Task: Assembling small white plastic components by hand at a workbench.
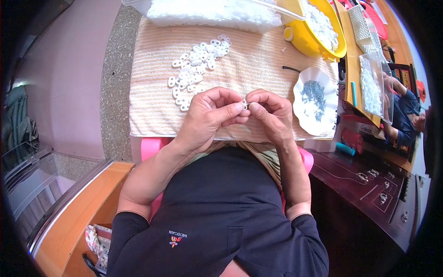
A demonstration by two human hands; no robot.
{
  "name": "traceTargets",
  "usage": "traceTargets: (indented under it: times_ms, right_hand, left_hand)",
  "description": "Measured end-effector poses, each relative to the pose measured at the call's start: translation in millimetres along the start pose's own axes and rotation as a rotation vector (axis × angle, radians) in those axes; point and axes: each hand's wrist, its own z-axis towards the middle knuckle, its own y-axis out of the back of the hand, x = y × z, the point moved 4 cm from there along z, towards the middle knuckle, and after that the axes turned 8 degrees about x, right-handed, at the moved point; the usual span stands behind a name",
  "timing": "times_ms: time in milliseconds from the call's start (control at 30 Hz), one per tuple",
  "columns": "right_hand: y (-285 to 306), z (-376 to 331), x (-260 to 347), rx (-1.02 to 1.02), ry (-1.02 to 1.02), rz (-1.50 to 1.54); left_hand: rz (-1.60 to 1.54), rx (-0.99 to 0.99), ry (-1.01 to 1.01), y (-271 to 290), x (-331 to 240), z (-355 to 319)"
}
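Observation:
Over the near part of a striped towel, my left hand and my right hand meet fingertip to fingertip. Both are closed in a pinch on a small white plastic piece; the fingers hide most of it. Just beyond my left hand lies a loose pile of white oval pieces with two holes. To the right of my right hand sits a white wavy-edged dish holding many tiny dark grey parts, too small to name.
A clear plastic box full of white pieces stands at the far edge. Beside it is a yellow basin with more white pieces. A thin black strip lies near the dish. At right, another person sits by a clear tray.

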Motion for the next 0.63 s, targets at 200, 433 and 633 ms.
traceTargets:
  times_ms: [200, 433, 633]
  right_hand:
    - [-1.0, 0.5, 2.6, 0.014, 0.024, -0.027]
    - [-0.5, 0.7, 1.7, 0.026, 0.034, -0.107]
    - [-0.5, -0.3, -1.2, 0.039, 0.007, -0.071]
  left_hand:
    - [-0.001, -0.012, 0.004, -1.1, 0.4, 0.2]
    - [0.021, -0.042, 0.012, -0.5, 2.7, -0.7]
    - [0.05, -0.046, -0.026, 2.2, 7.4, -1.0]
